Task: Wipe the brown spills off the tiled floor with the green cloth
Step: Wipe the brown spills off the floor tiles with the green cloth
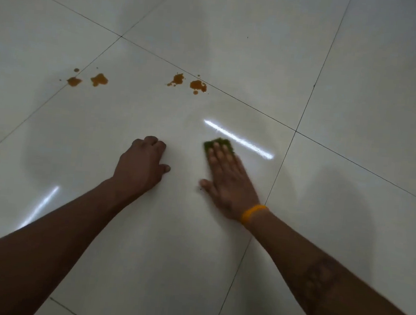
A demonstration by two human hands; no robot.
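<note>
fingers [219,151] of the right hand [227,182] press the green cloth [218,143] flat.

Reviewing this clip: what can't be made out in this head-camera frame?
- Green cloth: mostly hidden under the flat right hand; its size and soiling are unreadable.
- Left hand: curled fingers hide the palm; whether it holds anything is unclear.
- Right forearm marking: blurred.
- Brown spills: wet or dried, unclear.
</note>
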